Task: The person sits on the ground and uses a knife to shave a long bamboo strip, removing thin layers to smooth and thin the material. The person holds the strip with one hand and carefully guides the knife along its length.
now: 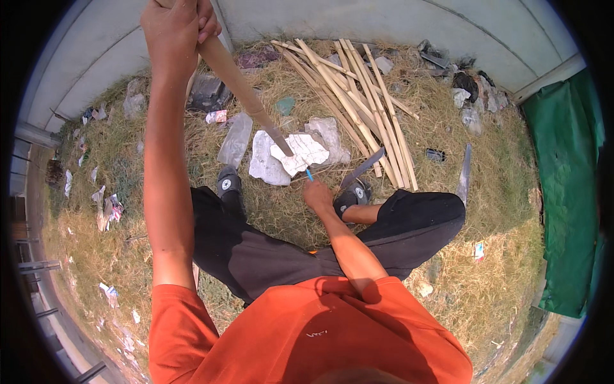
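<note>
My left hand (176,31), raised at the upper left, is wrapped round the upper part of a long brown bamboo pole (246,96). The pole slants down to the right, and its lower end meets a white, cracked flat stone (300,153) in front of my feet. Low beside that stone, my right hand (318,197) is closed on a thin blue stick-like thing (309,175); only its tip shows, pointing at the stone. Close to the right hand, a dark curved blade (363,168) lies by my right shoe (353,197).
Split bamboo strips (377,115) lie piled beyond the stones. A pale stone slab (267,160) and another stone (329,137) flank the white one. A long metal blade (464,173) is beside my right knee. Green sheeting (566,192) hangs at right; a grey wall (384,22) stands behind.
</note>
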The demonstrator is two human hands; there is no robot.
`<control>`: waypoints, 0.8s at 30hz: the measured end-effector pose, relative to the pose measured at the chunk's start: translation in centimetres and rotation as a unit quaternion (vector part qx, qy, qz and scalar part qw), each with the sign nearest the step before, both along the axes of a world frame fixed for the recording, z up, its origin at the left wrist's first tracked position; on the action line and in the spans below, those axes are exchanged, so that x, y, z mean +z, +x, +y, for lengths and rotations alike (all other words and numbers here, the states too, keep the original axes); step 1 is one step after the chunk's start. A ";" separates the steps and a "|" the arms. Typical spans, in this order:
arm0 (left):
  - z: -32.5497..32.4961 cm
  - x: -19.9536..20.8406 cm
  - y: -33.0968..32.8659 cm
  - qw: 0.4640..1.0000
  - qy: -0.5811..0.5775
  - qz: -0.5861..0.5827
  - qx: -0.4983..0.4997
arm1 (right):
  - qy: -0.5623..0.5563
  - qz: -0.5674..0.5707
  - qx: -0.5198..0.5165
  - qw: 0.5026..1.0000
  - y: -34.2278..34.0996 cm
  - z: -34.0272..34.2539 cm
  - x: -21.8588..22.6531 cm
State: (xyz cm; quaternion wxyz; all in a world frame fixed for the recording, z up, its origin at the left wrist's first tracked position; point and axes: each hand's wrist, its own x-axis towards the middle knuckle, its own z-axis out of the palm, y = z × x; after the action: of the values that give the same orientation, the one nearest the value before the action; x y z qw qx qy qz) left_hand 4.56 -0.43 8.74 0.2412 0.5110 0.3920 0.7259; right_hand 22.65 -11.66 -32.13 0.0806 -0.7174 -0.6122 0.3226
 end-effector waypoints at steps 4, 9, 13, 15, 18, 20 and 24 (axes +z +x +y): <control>0.0 -0.2 -1.4 1.000 -0.009 0.007 0.021 | 0.093 0.093 -0.029 0.991 -2.8 1.1 7.9; 0.5 0.0 -2.6 0.996 -0.010 0.044 -0.081 | 0.240 0.350 -0.054 0.904 -4.6 2.4 17.1; 0.7 0.3 -2.7 0.991 -0.021 0.023 -0.130 | 0.275 0.476 -0.050 0.834 -5.3 4.3 21.2; 0.7 0.3 -2.2 0.995 -0.016 0.030 -0.094 | 0.200 0.552 -0.064 0.807 -5.1 4.9 21.3; -0.4 0.0 -2.4 0.994 0.015 -0.051 -0.100 | 0.049 0.604 -0.113 0.787 -4.2 3.6 21.4; -1.6 0.5 -2.8 0.996 0.039 -0.041 -0.070 | -0.090 0.653 -0.159 0.735 -3.2 2.0 20.4; -5.1 1.5 -5.0 0.980 0.140 -0.133 -0.054 | -0.071 0.743 -0.239 0.621 -4.9 -0.1 20.4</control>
State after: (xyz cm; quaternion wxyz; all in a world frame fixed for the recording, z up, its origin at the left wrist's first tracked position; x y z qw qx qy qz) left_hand -0.45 -5.57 10.20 0.2561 0.4596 0.2225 0.8208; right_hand 17.78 -11.77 -11.69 0.5314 -0.3574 -0.1260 0.7577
